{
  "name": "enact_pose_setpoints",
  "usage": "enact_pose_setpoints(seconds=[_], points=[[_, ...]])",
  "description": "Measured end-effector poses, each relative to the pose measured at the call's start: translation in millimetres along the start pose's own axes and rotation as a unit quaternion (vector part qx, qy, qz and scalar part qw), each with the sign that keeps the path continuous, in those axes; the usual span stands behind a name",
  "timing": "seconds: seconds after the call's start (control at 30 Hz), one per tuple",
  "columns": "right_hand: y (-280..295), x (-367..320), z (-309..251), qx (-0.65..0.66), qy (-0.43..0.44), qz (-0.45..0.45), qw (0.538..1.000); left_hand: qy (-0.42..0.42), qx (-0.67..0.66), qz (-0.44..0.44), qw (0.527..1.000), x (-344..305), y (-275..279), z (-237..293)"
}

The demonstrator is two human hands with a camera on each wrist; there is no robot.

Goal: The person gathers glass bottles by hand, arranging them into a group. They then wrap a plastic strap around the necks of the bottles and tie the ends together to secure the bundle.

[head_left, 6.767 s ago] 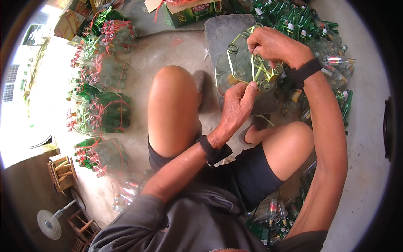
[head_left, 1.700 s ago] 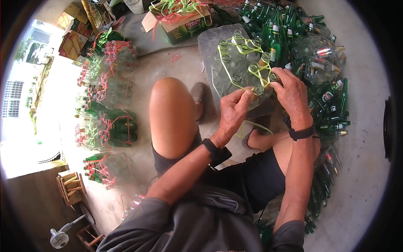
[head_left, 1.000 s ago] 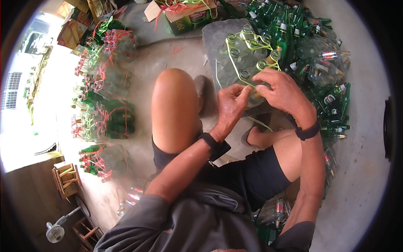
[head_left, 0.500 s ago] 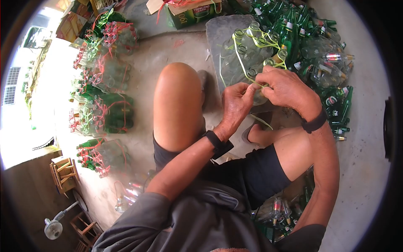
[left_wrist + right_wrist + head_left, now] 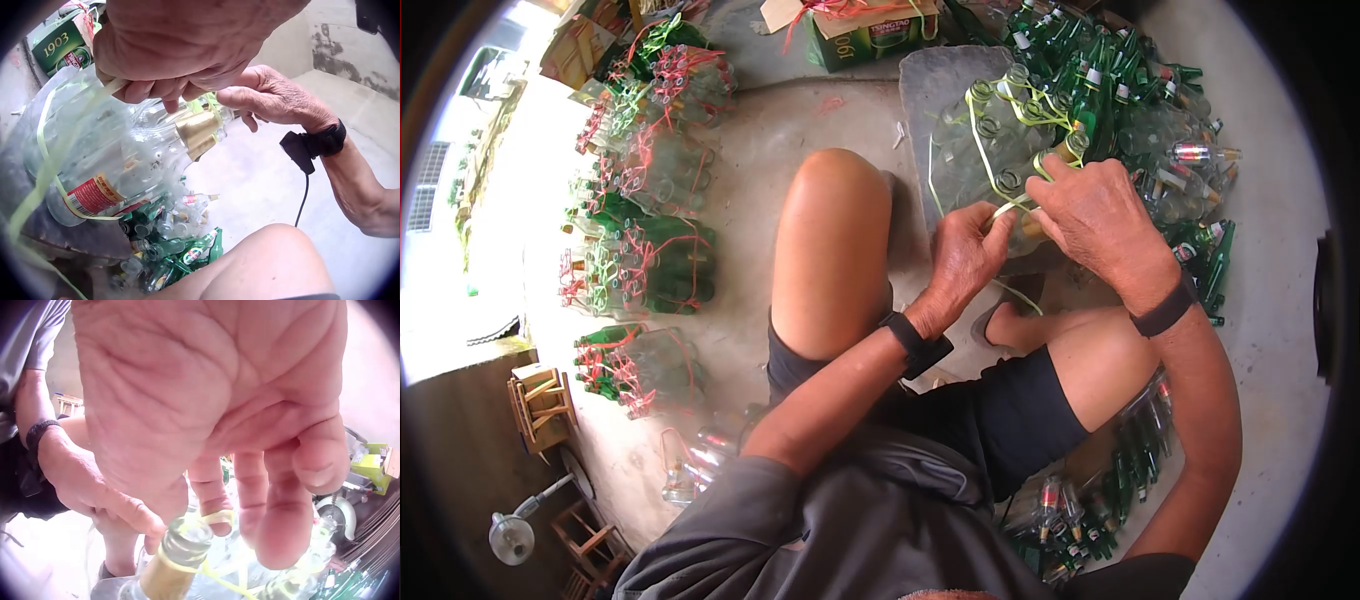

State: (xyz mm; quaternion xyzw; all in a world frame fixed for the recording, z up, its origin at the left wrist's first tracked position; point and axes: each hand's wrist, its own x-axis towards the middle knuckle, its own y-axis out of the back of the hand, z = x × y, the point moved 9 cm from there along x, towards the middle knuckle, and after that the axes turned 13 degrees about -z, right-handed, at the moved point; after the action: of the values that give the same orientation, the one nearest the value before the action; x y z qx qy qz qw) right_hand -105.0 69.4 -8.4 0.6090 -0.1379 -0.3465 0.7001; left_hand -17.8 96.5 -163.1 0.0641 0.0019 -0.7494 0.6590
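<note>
A bundle of clear glass bottles (image 5: 960,140) stands upright on a dark stone slab (image 5: 915,75). A yellow-green plastic strap (image 5: 1008,207) winds around and between the bottle necks. At the near corner of the bundle, my left hand (image 5: 968,255) pinches the strap between thumb and fingers. My right hand (image 5: 1103,225) is just beside it, with a loop of strap at its fingertips and the other fingers loosely bent. In the right wrist view, a bottle neck (image 5: 181,540) with gold foil is right below these fingers. A red label (image 5: 94,195) shows in the left wrist view.
Loose green and clear bottles (image 5: 1090,95) are heaped right of the slab, with more by the right leg. Strapped bundles (image 5: 670,265) line the left side. A green beer carton (image 5: 870,42) is behind. A fan (image 5: 512,538) and wooden stools (image 5: 543,405) are at lower left.
My right hand has come back from the far necks to the near corner. Over the last second it has worked at the strap beside my left hand and shifted slightly right.
</note>
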Motion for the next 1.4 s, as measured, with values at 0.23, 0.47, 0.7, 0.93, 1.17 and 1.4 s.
enact_pose_setpoints(seconds=[0.23,0.47,0.7,0.93,1.17,1.4], points=[[9,-16,37,0.104,0.006,-0.001,0.995,-0.015,-0.015,-0.021,1.0,0,-4,13],[-8,-9,78,0.247,-0.123,-0.125,0.953,-0.045,-0.06,-0.021,0.997,-2,-7,25],[-24,2,91,0.239,-0.114,-0.012,0.964,-0.029,-0.085,-0.038,0.995,-2,-13,23],[-31,8,83,0.201,-0.056,0.073,0.975,-0.022,-0.077,-0.039,0.996,-4,-14,25],[-32,13,85,0.206,-0.058,0.077,0.974,-0.05,-0.085,-0.011,0.995,-4,-16,25],[-34,17,89,0.192,-0.051,0.091,0.976,-0.039,-0.095,-0.009,0.995,-4,-19,30]])
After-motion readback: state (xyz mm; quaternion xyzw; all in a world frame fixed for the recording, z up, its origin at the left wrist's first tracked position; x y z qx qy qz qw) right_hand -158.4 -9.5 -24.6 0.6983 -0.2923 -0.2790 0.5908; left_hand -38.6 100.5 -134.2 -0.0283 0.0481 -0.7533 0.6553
